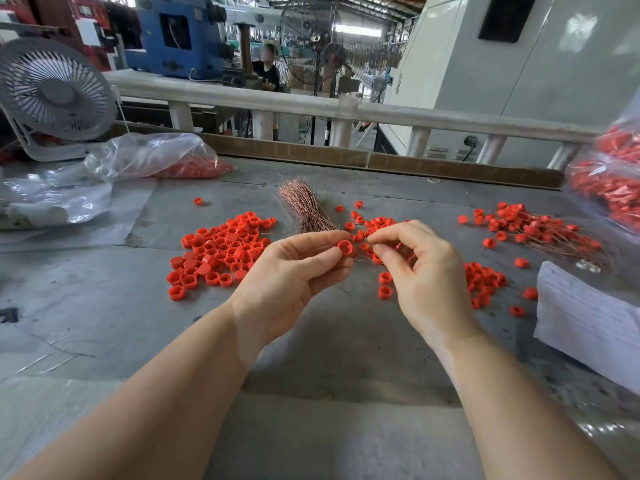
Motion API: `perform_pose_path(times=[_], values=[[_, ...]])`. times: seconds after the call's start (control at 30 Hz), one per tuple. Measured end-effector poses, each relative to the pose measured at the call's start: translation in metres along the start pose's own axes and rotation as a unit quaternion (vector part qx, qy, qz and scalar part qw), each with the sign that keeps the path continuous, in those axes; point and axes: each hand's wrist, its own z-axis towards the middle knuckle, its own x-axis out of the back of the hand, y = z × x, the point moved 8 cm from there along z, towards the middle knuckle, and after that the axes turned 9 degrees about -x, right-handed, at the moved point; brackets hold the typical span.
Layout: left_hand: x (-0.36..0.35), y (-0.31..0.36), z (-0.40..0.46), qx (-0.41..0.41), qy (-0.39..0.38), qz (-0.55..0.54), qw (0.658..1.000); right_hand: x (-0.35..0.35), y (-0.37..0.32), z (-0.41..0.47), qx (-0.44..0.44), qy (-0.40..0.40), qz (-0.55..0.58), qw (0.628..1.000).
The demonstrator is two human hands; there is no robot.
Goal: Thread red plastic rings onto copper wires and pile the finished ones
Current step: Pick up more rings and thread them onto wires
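Near the centre of the frame, the left hand (294, 268) pinched one red ring (345, 247) between thumb and forefinger, open side toward the camera. The right hand (419, 268), just right of it, pinched a thin copper wire (362, 241) between thumb and forefinger, its tip close to the ring; whether the wire had entered the ring could not be told. Behind the hands a bundle of copper wires (304, 206) lay on the grey desk (329, 358). A loose heap of red rings (221, 251) lay left of centre, with a smaller scatter (485, 282) to the right of the hands. The pile of finished rings on wires (533, 226) sat at centre right. A clear bag of red parts (162, 155) lay at upper left beside a white fan (55, 88); another bag (609, 181) stood at the right edge, above a white stack of sheets (588, 313).
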Motion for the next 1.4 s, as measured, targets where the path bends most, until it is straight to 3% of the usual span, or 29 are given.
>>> perform_pose_path(times=[1.4], values=[[-0.0027, -0.0023, -0.0007, 0.015, 0.004, -0.060, 0.998, -0.0048, 0.0073, -0.0013, -0.004, -0.005, 0.037, 0.999]])
